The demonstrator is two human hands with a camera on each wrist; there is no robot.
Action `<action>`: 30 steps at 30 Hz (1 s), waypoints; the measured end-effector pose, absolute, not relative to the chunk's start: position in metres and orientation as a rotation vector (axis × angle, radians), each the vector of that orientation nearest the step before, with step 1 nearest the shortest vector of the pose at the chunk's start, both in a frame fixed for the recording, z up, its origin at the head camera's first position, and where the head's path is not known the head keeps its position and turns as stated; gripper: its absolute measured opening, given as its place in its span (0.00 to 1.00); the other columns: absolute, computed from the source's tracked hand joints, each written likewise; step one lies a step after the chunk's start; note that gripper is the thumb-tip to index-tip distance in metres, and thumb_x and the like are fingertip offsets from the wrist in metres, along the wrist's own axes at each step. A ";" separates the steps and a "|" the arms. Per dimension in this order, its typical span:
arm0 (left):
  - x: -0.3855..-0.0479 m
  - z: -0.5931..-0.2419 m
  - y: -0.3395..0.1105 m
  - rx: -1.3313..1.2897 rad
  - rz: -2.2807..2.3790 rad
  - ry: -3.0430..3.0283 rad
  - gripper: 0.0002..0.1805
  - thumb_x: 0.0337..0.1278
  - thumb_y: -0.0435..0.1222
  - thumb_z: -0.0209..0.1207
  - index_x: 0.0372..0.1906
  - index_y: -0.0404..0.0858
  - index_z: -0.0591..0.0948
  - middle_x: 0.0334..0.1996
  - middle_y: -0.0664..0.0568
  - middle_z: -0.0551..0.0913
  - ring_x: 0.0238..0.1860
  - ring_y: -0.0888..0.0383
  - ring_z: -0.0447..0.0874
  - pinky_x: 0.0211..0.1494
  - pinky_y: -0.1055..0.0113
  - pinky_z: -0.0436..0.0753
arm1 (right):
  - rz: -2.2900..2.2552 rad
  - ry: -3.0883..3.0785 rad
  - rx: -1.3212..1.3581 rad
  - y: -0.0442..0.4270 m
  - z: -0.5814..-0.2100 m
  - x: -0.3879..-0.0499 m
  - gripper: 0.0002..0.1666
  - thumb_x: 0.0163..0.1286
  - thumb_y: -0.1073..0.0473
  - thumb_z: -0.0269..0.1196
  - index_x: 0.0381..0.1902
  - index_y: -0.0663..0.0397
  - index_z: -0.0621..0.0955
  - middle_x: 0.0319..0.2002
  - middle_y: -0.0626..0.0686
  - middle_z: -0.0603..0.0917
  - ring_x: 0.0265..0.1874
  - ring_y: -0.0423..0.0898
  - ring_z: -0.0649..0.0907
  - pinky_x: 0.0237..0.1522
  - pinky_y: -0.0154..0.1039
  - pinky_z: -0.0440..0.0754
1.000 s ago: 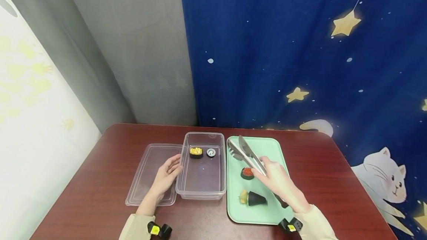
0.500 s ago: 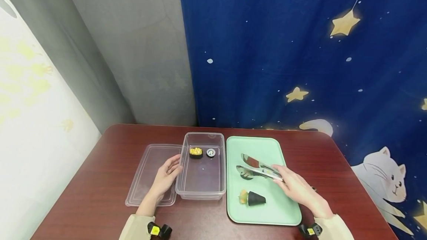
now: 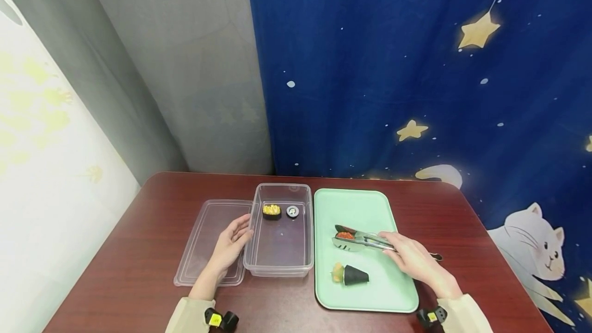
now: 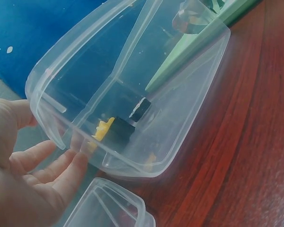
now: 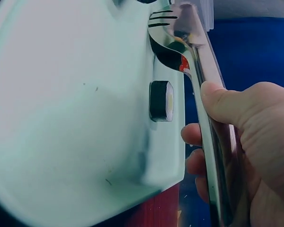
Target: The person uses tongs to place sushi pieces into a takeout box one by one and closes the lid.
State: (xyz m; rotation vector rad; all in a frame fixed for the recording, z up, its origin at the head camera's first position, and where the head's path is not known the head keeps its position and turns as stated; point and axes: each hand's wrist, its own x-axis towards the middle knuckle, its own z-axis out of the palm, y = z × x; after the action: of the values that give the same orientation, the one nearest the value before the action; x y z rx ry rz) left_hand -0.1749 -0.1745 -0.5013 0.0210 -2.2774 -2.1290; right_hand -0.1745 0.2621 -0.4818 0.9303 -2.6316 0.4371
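Observation:
My right hand grips a pair of metal serving tongs, with one slotted side and one flat side. Between the tong tips, over the green tray, is a red-topped sushi piece with a dark wrap. A black cone-shaped hand roll with a yellow-green end lies nearer on the tray. My left hand touches the left wall of a clear plastic box, its fingers loosely bent. Inside the box sit a yellow-topped sushi piece and a small round sushi roll.
A clear lid lies on the red-brown table, left of the box and partly under my left hand. The box and tray stand side by side. A blue curtain hangs behind the table. In the right wrist view, a black-wrapped piece shows on the tray.
My right hand moved right and toward me, turning the tongs so that their tips point left. The tips came down and closed around the red-topped sushi. My left hand stayed put.

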 end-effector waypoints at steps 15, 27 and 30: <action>-0.175 -0.503 -0.176 0.010 -2.132 -2.298 0.26 0.61 0.28 0.55 0.64 0.30 0.66 0.61 0.35 0.70 0.60 0.43 0.69 0.52 0.78 0.72 | 0.525 -2.615 0.967 0.265 -0.476 -0.178 0.21 0.55 0.66 0.68 0.48 0.64 0.81 0.35 0.53 0.83 0.23 0.35 0.77 0.21 0.31 0.72; -0.175 -0.503 -0.176 0.020 -2.117 -2.303 0.26 0.60 0.27 0.56 0.64 0.30 0.67 0.61 0.34 0.70 0.60 0.42 0.69 0.51 0.79 0.72 | 0.524 -2.461 0.995 0.259 -0.446 -0.190 0.23 0.50 0.70 0.69 0.48 0.65 0.81 0.39 0.58 0.84 0.28 0.43 0.82 0.25 0.35 0.77; -0.175 -0.502 -0.176 0.020 -2.116 -2.301 0.26 0.60 0.27 0.55 0.64 0.30 0.66 0.61 0.34 0.70 0.60 0.42 0.69 0.51 0.79 0.72 | 0.542 -2.465 0.996 0.254 -0.439 -0.194 0.24 0.51 0.69 0.69 0.49 0.65 0.80 0.39 0.57 0.84 0.26 0.42 0.81 0.24 0.34 0.75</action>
State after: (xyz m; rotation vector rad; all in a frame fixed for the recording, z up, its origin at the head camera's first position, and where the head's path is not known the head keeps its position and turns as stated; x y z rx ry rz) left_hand -0.1754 -0.1763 -0.5024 0.0196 -2.3009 -2.1163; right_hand -0.1935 0.2536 -0.4386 0.9965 -2.4647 0.5420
